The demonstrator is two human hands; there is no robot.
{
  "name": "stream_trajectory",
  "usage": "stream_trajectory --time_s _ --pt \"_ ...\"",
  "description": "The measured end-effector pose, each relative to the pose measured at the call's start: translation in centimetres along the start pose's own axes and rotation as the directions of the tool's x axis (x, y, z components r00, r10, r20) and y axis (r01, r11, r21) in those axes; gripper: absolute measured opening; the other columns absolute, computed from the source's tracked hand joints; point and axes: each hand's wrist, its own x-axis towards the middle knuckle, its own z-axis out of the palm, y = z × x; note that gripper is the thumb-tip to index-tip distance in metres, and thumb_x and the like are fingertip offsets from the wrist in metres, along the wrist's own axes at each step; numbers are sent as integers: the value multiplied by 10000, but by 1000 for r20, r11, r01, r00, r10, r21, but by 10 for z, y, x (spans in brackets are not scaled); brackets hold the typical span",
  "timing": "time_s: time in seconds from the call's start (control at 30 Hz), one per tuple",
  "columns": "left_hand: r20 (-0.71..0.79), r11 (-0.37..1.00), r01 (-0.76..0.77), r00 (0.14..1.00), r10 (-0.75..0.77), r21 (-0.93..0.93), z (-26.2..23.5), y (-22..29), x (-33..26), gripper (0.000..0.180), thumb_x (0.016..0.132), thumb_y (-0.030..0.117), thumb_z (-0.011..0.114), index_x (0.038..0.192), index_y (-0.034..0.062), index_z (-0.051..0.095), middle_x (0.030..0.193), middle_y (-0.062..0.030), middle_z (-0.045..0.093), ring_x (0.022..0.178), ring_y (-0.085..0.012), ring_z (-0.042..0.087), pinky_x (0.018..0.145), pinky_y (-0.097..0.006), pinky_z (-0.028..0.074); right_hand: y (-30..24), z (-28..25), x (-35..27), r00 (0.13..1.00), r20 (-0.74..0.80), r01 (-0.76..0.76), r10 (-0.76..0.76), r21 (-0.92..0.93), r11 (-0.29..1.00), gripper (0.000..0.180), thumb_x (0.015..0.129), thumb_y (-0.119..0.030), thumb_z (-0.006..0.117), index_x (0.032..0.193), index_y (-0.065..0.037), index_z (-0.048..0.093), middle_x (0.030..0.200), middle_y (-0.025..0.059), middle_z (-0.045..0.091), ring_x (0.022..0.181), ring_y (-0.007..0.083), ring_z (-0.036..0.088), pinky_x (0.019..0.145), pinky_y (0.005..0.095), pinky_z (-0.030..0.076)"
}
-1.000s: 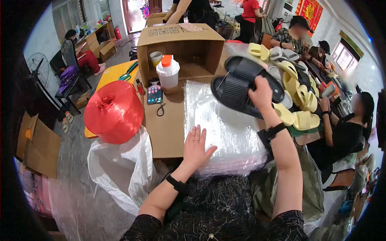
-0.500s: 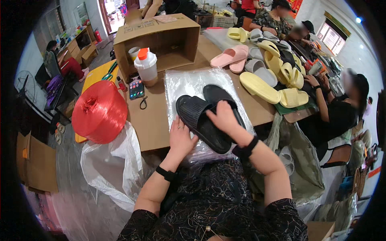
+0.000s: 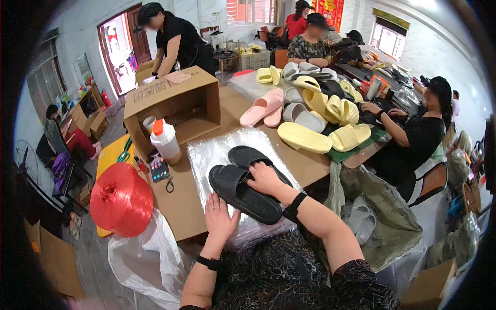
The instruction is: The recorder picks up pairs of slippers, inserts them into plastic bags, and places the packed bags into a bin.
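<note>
A pair of black slide slippers (image 3: 245,194) lies side by side on a stack of clear plastic bags (image 3: 206,150) in front of me. My right hand (image 3: 266,179) reaches over the pair with bent fingers, gripping the nearer slipper at its inner edge beside the strap; some fingertips are hidden. Flat on the bags, my left hand (image 3: 220,219) lies against the outer side of the nearer slipper, its fingers stretched out and its thumb apart.
Left of the bags are a phone (image 3: 159,169), small black scissors (image 3: 170,185), a red twine roll (image 3: 122,199) and an orange-capped bottle (image 3: 166,142). Behind stands an open cardboard box (image 3: 170,98). Yellow slippers (image 3: 305,137) and pink slippers (image 3: 262,107) lie right. Co-workers surround the tables.
The view has tilted up and turned right, showing more of a person behind the box. My hands and the black slippers keep nearly the same places on the bags.
</note>
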Motion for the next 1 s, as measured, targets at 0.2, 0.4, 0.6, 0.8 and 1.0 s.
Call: stream_trajectory --time_s 0.2,0.4,0.6,0.8,1.0 --pt "76 999 -3 997 6 -34 -13 9 4 747 873 532 625 1448 81 470 1495 -333 360 1404 -488 318 1160 -540 246 17 -7 -7 975 -118 -184 188 44 982 323 832 -316 648 910 -3 641 970 167 656 1025 351 592 822 466 537" --pt "335 999 22 942 -31 31 -48 18 15 915 808 724 601 1511 172 407 1553 -343 240 1458 -469 221 1172 -524 221 41 -36 -45 861 -335 -366 382 114 924 276 852 -260 634 871 15 624 910 222 649 882 400 624 788 500 518" --pt "469 984 36 875 -116 175 -34 14 45 1104 716 828 595 1522 109 362 1541 -369 226 1446 -493 227 1169 -511 237 18 -77 -137 672 -402 -412 622 495 765 197 874 -135 656 870 41 565 895 251 614 861 461 591 744 515 467" --pt "324 963 -268 909 261 -22 -13 13 60 967 766 676 684 1487 92 411 1561 -261 295 1462 -435 234 1175 -531 252 30 -81 -228 574 -287 -191 767 864 466 180 1000 -50 489 1118 67 559 1042 106 649 946 185 591 831 317 445" --pt "394 940 -327 855 336 -91 -13 28 32 846 812 626 676 1498 207 411 1576 -177 321 1451 -419 276 1183 -492 265 41 -87 -251 608 -378 -157 698 805 572 239 991 -46 482 1179 71 571 1097 109 665 1012 168 598 883 285 440"
